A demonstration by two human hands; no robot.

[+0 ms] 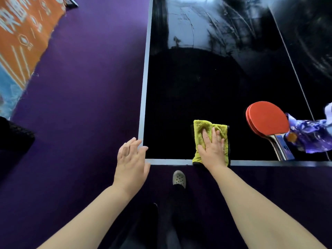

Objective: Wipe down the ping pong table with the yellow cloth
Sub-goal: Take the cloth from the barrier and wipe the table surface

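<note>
Table (197,96), one cloth (199,127), two hands (132,163) (212,150)

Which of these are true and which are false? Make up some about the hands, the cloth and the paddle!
1. The right hand presses flat on the yellow cloth. True.
2. The red paddle lies under the cloth. False: it lies on the table, off to the right of the cloth and apart from it.
3. The left hand holds the paddle. False: it is open at the table's corner and holds nothing.
4. The cloth sits at the table's near edge. True.
5. The floor is green. False: it is purple.
</note>
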